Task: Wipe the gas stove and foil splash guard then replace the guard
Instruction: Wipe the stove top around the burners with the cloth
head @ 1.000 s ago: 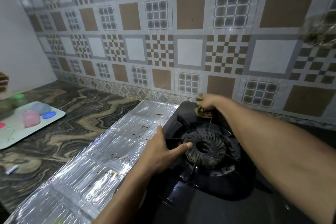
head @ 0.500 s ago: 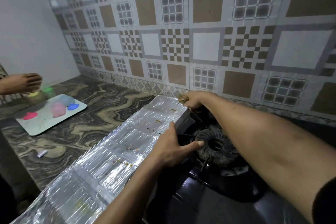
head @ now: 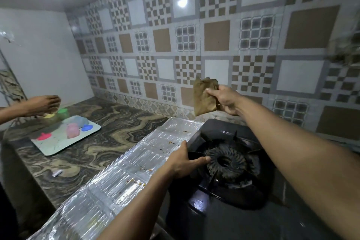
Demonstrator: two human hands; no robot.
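Note:
A black gas stove (head: 229,218) with a round burner (head: 228,163) stands at centre right. To its left the silver foil splash guard (head: 124,173) lies flat on the counter, with small crumbs on it. My left hand (head: 185,161) rests on the stove's left edge beside the foil, thumb on the foil side and index finger stretched toward the burner. Above the stove's back corner, in front of the tiled wall, my right hand (head: 226,99) grips a brown cloth (head: 204,96) that hangs in the air.
A pale tray (head: 64,142) with coloured lids and cups sits on the marble counter (head: 101,122) at left. Another person's hand (head: 42,104) reaches over green and yellow containers (head: 58,114) there. A small white piece (head: 57,173) lies near the counter's front.
My right hand has lifted the cloth from the stove's back corner up into the air before the wall. My left hand stayed at the stove's left edge.

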